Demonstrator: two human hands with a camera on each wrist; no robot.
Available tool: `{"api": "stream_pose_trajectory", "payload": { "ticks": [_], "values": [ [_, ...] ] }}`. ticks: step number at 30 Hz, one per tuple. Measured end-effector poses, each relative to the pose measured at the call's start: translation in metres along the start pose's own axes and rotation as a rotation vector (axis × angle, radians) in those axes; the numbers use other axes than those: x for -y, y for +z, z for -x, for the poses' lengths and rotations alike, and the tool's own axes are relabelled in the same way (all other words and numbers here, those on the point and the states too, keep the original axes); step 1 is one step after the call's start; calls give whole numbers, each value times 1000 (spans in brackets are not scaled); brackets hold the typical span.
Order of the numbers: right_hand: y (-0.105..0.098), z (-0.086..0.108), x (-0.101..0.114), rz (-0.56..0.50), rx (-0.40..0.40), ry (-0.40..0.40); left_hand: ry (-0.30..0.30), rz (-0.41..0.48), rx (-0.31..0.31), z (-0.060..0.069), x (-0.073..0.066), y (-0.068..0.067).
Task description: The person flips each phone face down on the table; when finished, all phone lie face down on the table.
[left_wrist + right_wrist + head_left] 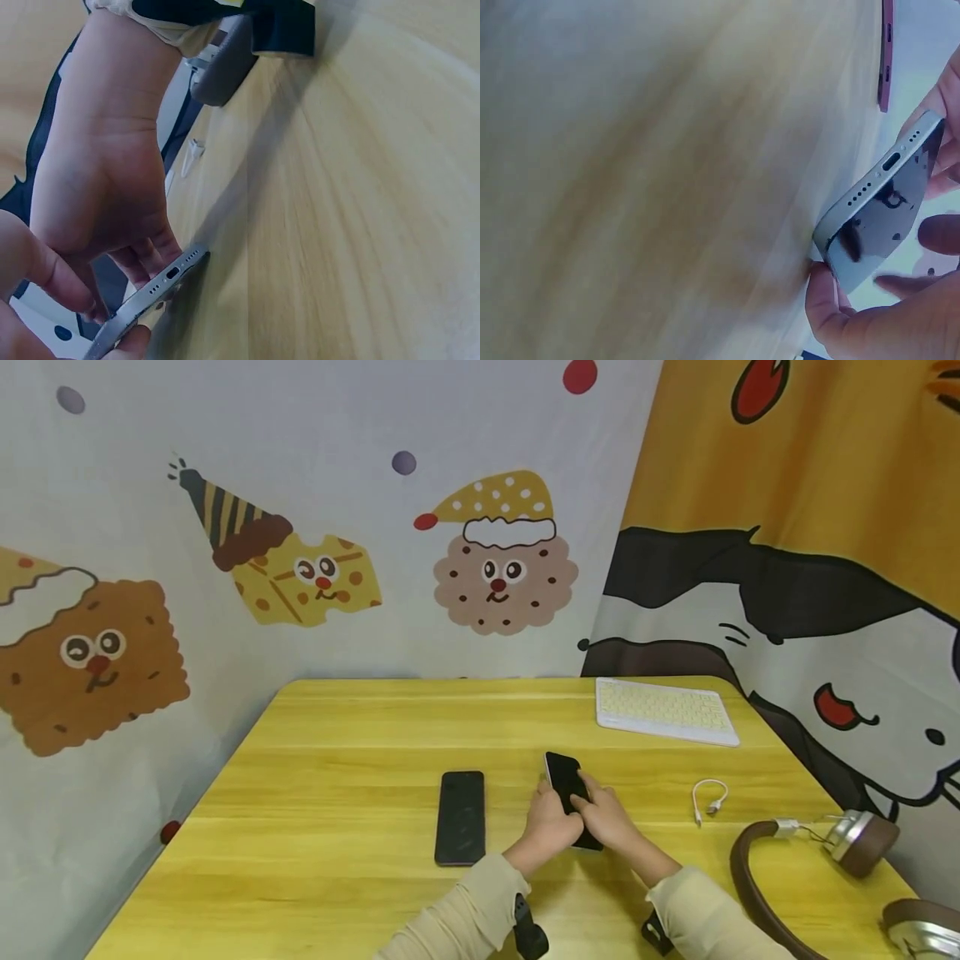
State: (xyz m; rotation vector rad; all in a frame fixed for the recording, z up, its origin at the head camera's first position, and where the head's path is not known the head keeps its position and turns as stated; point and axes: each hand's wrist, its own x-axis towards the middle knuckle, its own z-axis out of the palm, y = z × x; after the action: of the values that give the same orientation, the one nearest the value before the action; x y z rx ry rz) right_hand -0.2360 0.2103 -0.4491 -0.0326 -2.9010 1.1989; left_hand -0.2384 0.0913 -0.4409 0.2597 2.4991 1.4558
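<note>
A smartphone (564, 772) with a dark screen is held by both hands above the table, a little right of its middle. My left hand (550, 824) grips the phone's left side, while my right hand (609, 820) holds its right side with the thumb over the screen. In the left wrist view, the phone's bottom edge (171, 274) shows a charging port and speaker holes. Reflections mark the glass of the phone (885, 214) in the right wrist view, where fingertips (825, 296) touch a lower corner. Another dark phone (461, 818) lies flat on the table to the left.
On the wood-grain table (300, 810), a white keyboard (667, 710) lies at the back right. A short white cable (709, 795) is nearer, and brown headphones (757, 877) sit at the right edge. Behind hangs a cartoon-printed curtain (315, 443).
</note>
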Motion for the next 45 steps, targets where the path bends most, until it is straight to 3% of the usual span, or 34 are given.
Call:
{"api": "stream_pose_trajectory", "payload": {
  "ticks": [4, 11, 18, 21, 27, 31, 34, 45],
  "values": [
    [-2, 0, 5, -15, 21, 49, 27, 76, 8, 1, -1, -3],
    [0, 2, 3, 15, 5, 46, 78, 194, -3, 4, -5, -3],
    [-3, 3, 3, -154, -13, 40, 129, 253, -46, 8, -8, 2],
    [-3, 4, 4, -177, -51, 31, 160, 296, -39, 7, -7, 2],
    [-6, 9, 6, -278, -47, 41, 191, 413, 57, 3, 0, -1],
    [-8, 12, 8, -441, -20, 65, 162, 574, 166, 2, 3, -3],
    [-9, 14, 11, -525, -21, 76, 130, 642, 226, 3, 4, -5],
    [-7, 16, 14, -594, -39, 53, 118, 676, 361, 4, 13, -7]
  ]
}}
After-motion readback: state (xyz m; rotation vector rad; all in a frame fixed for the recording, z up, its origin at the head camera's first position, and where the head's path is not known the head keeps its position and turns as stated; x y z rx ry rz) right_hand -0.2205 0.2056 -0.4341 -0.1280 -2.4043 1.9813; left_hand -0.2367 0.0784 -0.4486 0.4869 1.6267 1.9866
